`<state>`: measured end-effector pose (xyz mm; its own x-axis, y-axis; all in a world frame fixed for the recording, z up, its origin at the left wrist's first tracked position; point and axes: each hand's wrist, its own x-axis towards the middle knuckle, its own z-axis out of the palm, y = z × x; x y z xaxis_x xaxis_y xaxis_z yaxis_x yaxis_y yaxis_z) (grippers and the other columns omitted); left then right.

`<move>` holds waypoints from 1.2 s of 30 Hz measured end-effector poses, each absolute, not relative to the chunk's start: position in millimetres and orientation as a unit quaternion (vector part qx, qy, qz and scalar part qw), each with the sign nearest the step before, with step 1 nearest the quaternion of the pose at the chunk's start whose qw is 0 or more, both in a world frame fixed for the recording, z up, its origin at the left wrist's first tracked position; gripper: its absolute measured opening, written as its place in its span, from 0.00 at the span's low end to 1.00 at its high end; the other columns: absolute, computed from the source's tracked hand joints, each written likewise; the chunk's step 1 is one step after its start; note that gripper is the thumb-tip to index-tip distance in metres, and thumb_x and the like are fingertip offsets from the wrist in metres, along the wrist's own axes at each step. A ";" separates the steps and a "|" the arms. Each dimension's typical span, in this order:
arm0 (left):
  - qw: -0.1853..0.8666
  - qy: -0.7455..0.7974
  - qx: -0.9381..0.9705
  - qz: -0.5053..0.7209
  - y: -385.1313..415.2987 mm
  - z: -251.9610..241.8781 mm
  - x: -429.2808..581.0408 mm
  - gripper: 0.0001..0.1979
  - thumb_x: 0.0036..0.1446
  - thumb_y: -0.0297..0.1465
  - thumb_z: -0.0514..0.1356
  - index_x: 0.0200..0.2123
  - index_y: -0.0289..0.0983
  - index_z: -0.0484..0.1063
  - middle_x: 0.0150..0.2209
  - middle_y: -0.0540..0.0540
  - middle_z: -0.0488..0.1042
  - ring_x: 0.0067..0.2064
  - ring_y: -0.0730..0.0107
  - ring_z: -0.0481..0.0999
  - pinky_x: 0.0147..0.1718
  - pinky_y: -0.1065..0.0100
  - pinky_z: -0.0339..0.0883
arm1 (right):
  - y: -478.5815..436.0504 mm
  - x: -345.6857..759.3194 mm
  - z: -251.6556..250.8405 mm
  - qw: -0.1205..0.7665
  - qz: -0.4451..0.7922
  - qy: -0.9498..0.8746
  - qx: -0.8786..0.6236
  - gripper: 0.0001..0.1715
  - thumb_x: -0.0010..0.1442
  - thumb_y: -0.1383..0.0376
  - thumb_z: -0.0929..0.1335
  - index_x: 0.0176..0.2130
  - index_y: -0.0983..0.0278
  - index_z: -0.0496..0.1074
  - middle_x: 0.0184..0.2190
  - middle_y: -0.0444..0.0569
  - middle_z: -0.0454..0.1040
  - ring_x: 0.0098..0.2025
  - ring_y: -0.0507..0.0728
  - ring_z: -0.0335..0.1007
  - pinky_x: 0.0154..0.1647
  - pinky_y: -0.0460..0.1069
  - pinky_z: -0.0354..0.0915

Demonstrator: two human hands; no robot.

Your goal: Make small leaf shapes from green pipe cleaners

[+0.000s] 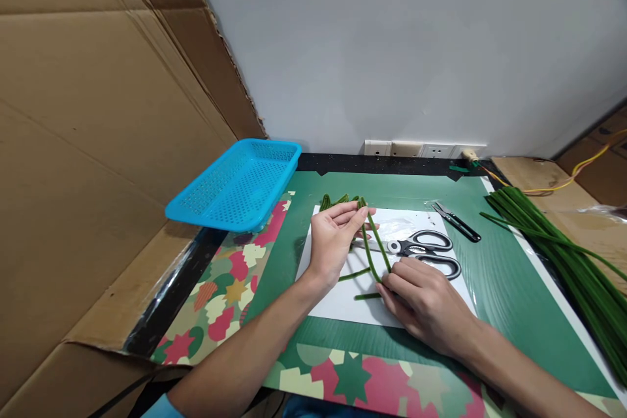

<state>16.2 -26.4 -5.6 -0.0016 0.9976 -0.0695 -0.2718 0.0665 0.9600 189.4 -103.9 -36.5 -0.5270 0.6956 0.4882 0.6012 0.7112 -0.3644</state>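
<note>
My left hand [333, 238] pinches the upper end of green fuzzy pipe cleaners [371, 248] above a white sheet [333, 307]. My right hand [424, 297] is closed round their lower part, so the stems run between both hands. Cut green pieces lie on the sheet below, one [353, 275] beside my left wrist and another [367, 296] near my right fingertips. Behind my left hand sit bent green pieces [326, 201], partly hidden by it. Grey-and-black scissors [416, 247] rest on the sheet just beyond my right hand, their blades pointing left behind the stems.
A blue plastic basket [235, 186] stands at the back left by a cardboard wall [98, 144]. Black-handled snips [458, 222] lie on the green mat [514, 287]. At the right is a thick bundle of long green pipe cleaners [553, 255]. Sockets [406, 149] line the back wall.
</note>
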 end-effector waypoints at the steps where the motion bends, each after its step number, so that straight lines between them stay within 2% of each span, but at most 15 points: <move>1: 0.577 0.448 0.407 0.549 -26.5 -5.2 16.3 0.21 0.52 0.39 0.76 0.43 0.30 0.79 0.44 0.34 0.85 0.37 0.57 0.87 0.31 0.66 0.78 | -103.8 189.4 -36.5 0.314 0.079 -0.869 -0.373 0.17 0.74 0.69 0.63 0.31 0.62 0.67 0.28 0.46 0.67 0.31 0.56 0.59 0.34 0.52 0.53; 9: 0.587 0.443 0.408 0.542 -25.8 -4.8 15.1 0.21 0.52 0.40 0.76 0.43 0.31 0.80 0.43 0.35 0.85 0.34 0.61 0.85 0.30 0.67 0.77 | -103.4 191.2 -34.6 0.331 0.088 -0.859 -0.381 0.16 0.74 0.69 0.63 0.32 0.63 0.68 0.28 0.45 0.66 0.31 0.55 0.60 0.35 0.51 0.55; 16: 0.601 0.445 0.414 0.519 -27.0 -4.8 16.5 0.19 0.53 0.40 0.75 0.39 0.30 0.82 0.43 0.34 0.85 0.34 0.62 0.85 0.27 0.70 0.76 | -103.3 191.9 -37.5 0.335 0.100 -0.856 -0.381 0.17 0.75 0.70 0.63 0.31 0.63 0.67 0.28 0.45 0.65 0.30 0.54 0.59 0.34 0.50 0.55; 22: 0.603 0.438 0.413 0.523 -26.2 -6.2 15.6 0.18 0.55 0.40 0.74 0.40 0.31 0.82 0.41 0.36 0.85 0.33 0.65 0.84 0.29 0.70 0.77 | -102.8 192.6 -38.5 0.330 0.096 -0.854 -0.391 0.17 0.75 0.70 0.63 0.32 0.63 0.68 0.28 0.45 0.64 0.30 0.54 0.59 0.33 0.51 0.54; 28: 0.593 0.450 0.419 0.519 -25.2 -7.3 12.8 0.18 0.57 0.41 0.73 0.42 0.32 0.82 0.44 0.36 0.85 0.36 0.63 0.86 0.26 0.74 0.75 | -103.9 193.2 -38.4 0.316 0.091 -0.861 -0.389 0.16 0.75 0.69 0.63 0.34 0.64 0.71 0.29 0.45 0.65 0.30 0.54 0.59 0.33 0.51 0.54; 36: 0.607 0.452 0.434 0.489 -25.8 -6.0 17.1 0.21 0.57 0.42 0.73 0.47 0.31 0.81 0.48 0.34 0.84 0.42 0.58 0.86 0.30 0.70 0.80 | -103.7 192.1 -37.5 0.316 0.090 -0.863 -0.384 0.16 0.75 0.69 0.63 0.34 0.64 0.70 0.29 0.46 0.66 0.31 0.55 0.60 0.35 0.51 0.55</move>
